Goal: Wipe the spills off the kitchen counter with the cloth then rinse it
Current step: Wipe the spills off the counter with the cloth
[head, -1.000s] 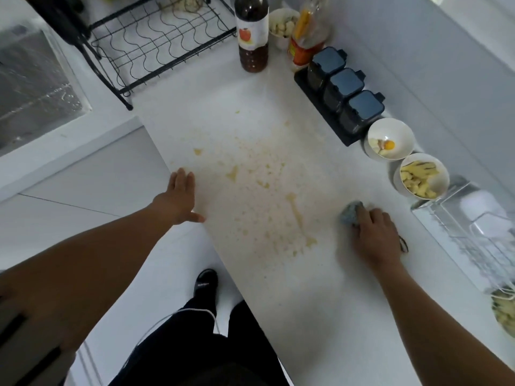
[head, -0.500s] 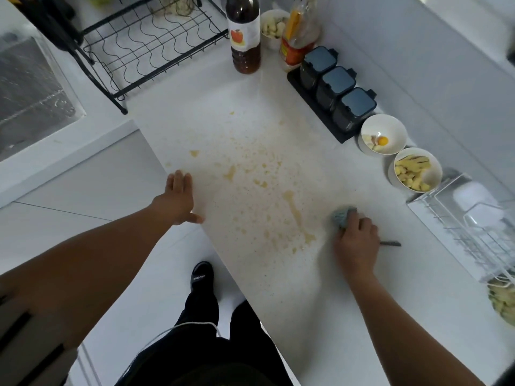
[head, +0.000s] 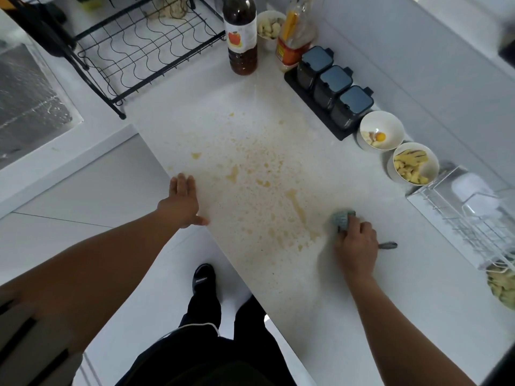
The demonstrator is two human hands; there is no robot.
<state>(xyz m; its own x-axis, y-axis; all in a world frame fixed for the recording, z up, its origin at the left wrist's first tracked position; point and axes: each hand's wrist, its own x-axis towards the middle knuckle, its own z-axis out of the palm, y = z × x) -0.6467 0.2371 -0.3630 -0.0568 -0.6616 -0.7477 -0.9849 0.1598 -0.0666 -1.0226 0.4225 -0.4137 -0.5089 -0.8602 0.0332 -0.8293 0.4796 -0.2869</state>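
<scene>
From the head camera, looking down: a white surface (head: 320, 316) runs from the near edge up to a wall, and a wide patch of yellowish spills (head: 267, 190) covers its middle, made of fine speckles, a few larger blobs and one longer streak. This patch is the landmark for what follows.

Just right of the spills' lower end, the right hand (head: 356, 240) presses a bunched grey-blue cloth (head: 342, 217) onto the surface; its fingers (head: 352, 222) are curled closed over the cloth, which pokes out beyond the fingertips toward the spills. A thin dark strand (head: 388, 245) sticks out from under this hand on the side away from the spills.

At the left rim of the spills, the left hand (head: 181, 204) lies flat on the edge of the surface, palm down, fingers spread and holding nothing, thumb pointing toward the patch.

Beyond the spills stands a dark bottle (head: 241, 37) with a fruit label, with a black wire rack (head: 145, 48) to its left. Up and to the right of the spills sits a black tray of three dark lidded jars (head: 334, 87), then a white bowl with an egg yolk (head: 381, 133) and a white bowl of pale cut pieces (head: 415, 162), both against the wall. Further right is a white wire basket (head: 468, 215).

Below the spills, off the surface, a black shoe (head: 204, 281) and dark trousers stand on the pale floor.
</scene>
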